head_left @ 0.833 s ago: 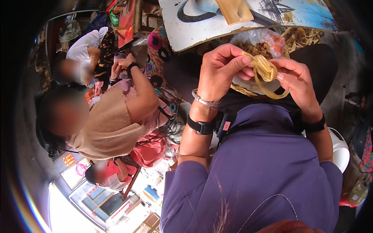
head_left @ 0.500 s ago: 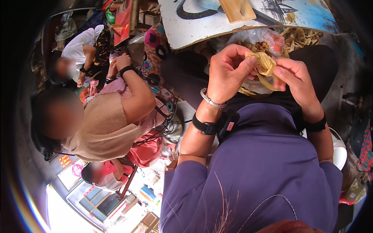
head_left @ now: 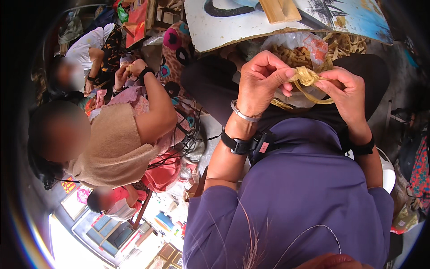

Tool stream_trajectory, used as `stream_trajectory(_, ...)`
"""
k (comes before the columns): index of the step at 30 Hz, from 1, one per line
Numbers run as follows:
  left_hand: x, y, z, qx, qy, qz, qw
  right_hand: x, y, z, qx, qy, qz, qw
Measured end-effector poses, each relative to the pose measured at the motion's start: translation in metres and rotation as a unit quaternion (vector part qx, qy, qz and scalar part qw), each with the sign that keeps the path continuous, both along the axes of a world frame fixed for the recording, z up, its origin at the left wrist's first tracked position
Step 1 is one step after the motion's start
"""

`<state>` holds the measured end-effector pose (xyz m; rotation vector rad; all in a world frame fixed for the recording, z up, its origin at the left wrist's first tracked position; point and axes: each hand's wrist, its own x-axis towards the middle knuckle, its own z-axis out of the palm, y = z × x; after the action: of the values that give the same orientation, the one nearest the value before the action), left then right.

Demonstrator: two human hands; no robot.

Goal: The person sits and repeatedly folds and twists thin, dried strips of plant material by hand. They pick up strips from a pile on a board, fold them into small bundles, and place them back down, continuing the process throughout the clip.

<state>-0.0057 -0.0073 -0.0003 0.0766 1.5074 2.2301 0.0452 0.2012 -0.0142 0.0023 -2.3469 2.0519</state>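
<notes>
Between my hands is a knotted yellow strip [head_left: 307, 77] of flat, straw-like material, held above my lap. My left hand [head_left: 264, 83] pinches one end of the knot between thumb and fingers. On the other side, my right hand [head_left: 342, 89] pinches the strip just beside the knot. A loop of the strip hangs below, curving toward my right fingers. Behind my hands, a clear plastic bag [head_left: 286, 42] and a heap of similar yellowish strips [head_left: 347, 46] lie beyond my lap.
A painted board [head_left: 242, 27] with a wooden piece [head_left: 280, 10] on it spans the far side. At the left sits a co-worker in a tan top [head_left: 118, 148], hands raised, with others beyond. Dark cables [head_left: 186, 139] trail between us. A white bucket [head_left: 388, 172] stands at my right.
The knot has tightened into a more compact lump, and my right hand has moved slightly outward along the strip. The co-worker at the left has shifted their raised hands.
</notes>
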Motion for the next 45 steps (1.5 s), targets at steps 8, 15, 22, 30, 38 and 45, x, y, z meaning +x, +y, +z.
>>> stream_trajectory(8,-0.012,-0.01,-0.005,-0.004,0.007,-0.129,0.992,0.004,-0.004,0.008,0.034,0.063,0.052,0.996)
stream_trajectory(15,-0.018,-0.001,0.004,-0.103,0.092,-0.183,0.973,0.013,0.007,0.01,0.051,0.032,0.043,0.997)
stream_trajectory(22,-0.002,0.014,0.012,-0.273,0.269,-0.07,0.921,-0.006,0.006,0.017,-0.082,-0.149,0.105,0.98)
stream_trajectory(30,0.0,-0.003,0.006,-0.302,0.229,-0.128,0.917,-0.005,-0.006,0.009,0.02,0.005,0.097,0.995)
stream_trajectory(38,0.002,-0.029,-0.009,-0.097,-0.066,-0.176,0.977,0.003,-0.009,0.009,0.193,0.149,0.083,0.966)
stream_trajectory(45,-0.026,-0.015,-0.008,0.027,-0.091,-0.366,0.926,-0.004,-0.008,0.013,0.204,0.02,0.172,0.964)
